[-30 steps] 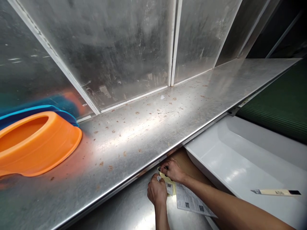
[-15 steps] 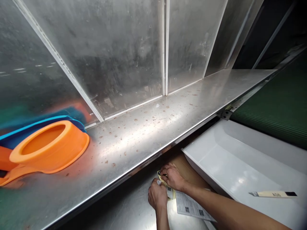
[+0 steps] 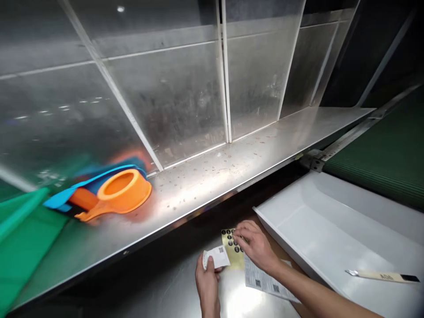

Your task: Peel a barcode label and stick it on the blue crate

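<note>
shiny metal made up most of the place: a long steel shelf (image 3: 212, 176) with little crumbs on it, and see-through panels standing behind it. under the shelf was a lower metal table (image 3: 172, 282) where the person worked.

the left hand (image 3: 207, 282) was curled around a small white paper label with a square code on it (image 3: 216, 257), pinching it between thumb and fingers and holding it up off the table. the right hand (image 3: 255, 247) lay over a yellow sheet with rows of black round stickers (image 3: 233, 247), its fingertips pressing down on the dots, not closed around anything. just beside the sheet, under the right wrist, lay a white printed paper with small codes (image 3: 265, 282).

a moment before, both hands were bunched together far under the shelf edge and the sheet was mostly hidden. now the hands had come out toward the person and moved a little apart, so the dots and the label showed clearly. it looked like the label was ready and a dot was being picked.

on the shelf to the left sat an orange plastic tape holder (image 3: 119, 192) with a blue piece behind it, and something green (image 3: 20, 238) at the edge. to the right was a white plastic tray (image 3: 318, 229) with a small cream-handled knife (image 3: 384, 276) in it, and a green ribbed belt (image 3: 391, 159) past that.
</note>
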`<move>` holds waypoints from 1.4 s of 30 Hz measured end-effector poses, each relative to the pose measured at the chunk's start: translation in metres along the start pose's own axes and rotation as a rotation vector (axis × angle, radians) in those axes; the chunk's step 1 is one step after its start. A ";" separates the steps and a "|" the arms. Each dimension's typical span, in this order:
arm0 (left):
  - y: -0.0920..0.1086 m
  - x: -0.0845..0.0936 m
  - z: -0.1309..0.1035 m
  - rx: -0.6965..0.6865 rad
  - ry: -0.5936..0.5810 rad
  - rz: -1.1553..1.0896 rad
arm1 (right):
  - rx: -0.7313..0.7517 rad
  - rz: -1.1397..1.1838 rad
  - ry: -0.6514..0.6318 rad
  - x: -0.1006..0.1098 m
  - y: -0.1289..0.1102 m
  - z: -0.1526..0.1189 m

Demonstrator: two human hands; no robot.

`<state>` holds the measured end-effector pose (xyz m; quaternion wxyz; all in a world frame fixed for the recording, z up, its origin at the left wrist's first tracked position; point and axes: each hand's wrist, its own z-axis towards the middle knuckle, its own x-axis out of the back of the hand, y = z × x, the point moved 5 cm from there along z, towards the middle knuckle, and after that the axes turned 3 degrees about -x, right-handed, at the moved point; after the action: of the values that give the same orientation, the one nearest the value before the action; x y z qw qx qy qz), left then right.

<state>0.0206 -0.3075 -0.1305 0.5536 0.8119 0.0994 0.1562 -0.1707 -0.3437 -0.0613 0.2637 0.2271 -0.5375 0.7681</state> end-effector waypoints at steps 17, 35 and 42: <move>-0.006 0.035 -0.412 -0.165 0.491 -1.193 | 1.057 0.560 0.057 0.164 -0.155 -0.273; -0.122 0.069 -0.736 -0.338 0.657 -1.556 | 1.411 0.906 -0.218 0.223 -0.241 -0.582; -0.199 0.147 -0.868 -0.468 0.768 -1.523 | 1.393 0.980 -0.326 0.211 -0.297 -0.735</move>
<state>-0.1558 0.5681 -0.0008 0.5877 0.2829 0.7577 0.0233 -0.1863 0.4697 0.0474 -0.3765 0.1869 -0.0128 0.9073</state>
